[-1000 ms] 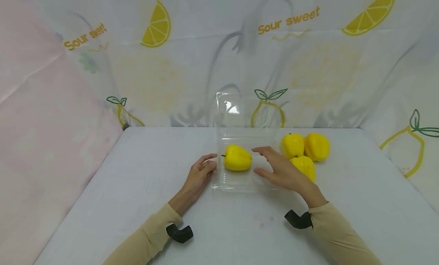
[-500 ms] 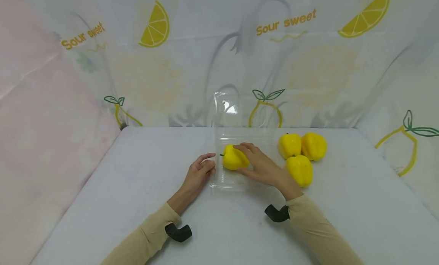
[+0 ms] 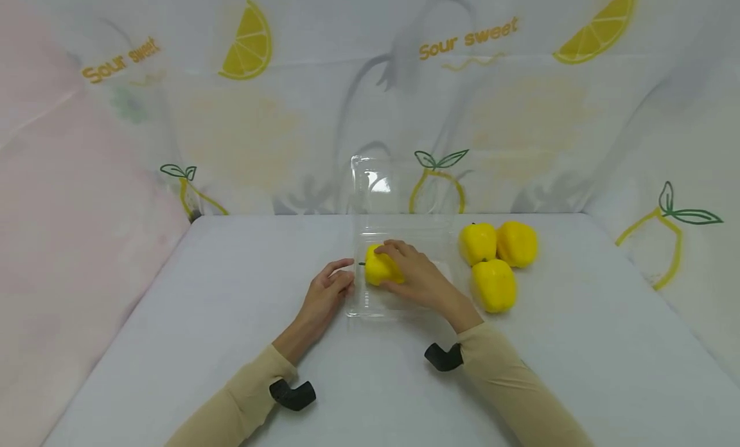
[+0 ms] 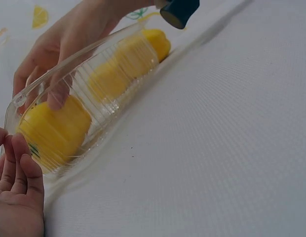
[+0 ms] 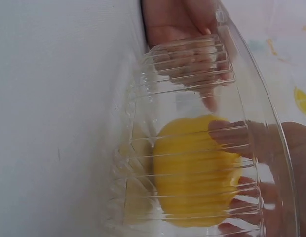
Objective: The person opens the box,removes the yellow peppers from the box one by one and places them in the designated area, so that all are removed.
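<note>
A clear plastic clamshell container (image 3: 376, 316) lies on the white table with its lid (image 3: 399, 196) raised at the back. Inside its left half is a yellow bell pepper (image 3: 374, 267) lying on its side, green stem toward the left wall. My right hand (image 3: 424, 280) grips this pepper from the right, thumb in front and fingers over the far side. At the container's left edge, my left hand (image 3: 324, 296) holds the rim between thumb and fingers. Through the clear wall, the left wrist view shows the pepper (image 4: 57, 131) with a right fingertip on it.
Right of the container, three more yellow bell peppers (image 3: 494, 285) sit close together on the table (image 3: 260, 254). A printed cloth (image 3: 312, 132) hangs behind the table. Black curved pieces (image 3: 293, 394) stick out from both sleeves.
My right hand has moved left from beside the pepper and closed its fingers around it. The left hand stays at the container's edge. The head view has shifted slightly.
</note>
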{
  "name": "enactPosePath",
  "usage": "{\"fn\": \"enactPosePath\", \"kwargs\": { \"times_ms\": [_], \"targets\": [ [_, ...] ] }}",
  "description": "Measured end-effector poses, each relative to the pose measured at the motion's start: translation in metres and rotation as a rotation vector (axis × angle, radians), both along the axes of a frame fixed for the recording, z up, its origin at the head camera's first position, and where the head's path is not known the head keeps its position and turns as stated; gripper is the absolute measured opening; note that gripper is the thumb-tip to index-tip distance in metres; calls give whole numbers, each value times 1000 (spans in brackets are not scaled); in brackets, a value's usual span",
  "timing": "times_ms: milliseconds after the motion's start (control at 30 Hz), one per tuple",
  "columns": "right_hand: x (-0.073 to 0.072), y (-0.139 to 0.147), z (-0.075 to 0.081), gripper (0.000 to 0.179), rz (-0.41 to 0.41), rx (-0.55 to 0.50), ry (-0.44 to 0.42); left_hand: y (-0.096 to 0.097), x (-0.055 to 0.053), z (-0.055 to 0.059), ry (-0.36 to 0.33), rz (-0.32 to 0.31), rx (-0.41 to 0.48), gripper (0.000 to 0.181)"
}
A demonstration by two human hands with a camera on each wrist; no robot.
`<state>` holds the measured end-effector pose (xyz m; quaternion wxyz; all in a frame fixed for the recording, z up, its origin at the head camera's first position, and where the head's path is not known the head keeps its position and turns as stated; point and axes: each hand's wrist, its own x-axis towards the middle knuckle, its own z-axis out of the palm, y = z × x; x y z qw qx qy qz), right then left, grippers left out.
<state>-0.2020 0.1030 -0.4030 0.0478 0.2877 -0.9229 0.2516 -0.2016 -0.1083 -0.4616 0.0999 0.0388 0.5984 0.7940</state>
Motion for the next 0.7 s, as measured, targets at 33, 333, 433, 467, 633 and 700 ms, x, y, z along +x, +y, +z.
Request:
{"fn": "enactPosePath", "kwargs": {
  "times_ms": [33, 333, 433, 467, 633, 700],
  "targets": [
    [0, -1, -1, 51, 1, 4, 3, -1, 0, 0, -3, 2, 2, 38],
    [1, -3, -2, 48, -9, 17, 49, -2, 0, -2, -4, -11, -4, 37],
    [1, -3, -1, 47, -3, 17, 58, -1, 0, -1, -4, -9, -9, 37],
    [1, -3, -1, 46, -2, 17, 60, -1, 0, -1, -5, -6, -11, 37],
    [1, -3, -2, 47, -8, 24, 70, -1, 0, 0, -12, -5, -10, 38],
    [0, -2, -3, 46, -13, 26, 70, 0, 1, 0, -13, -9, -9, 39]
  ]
}}
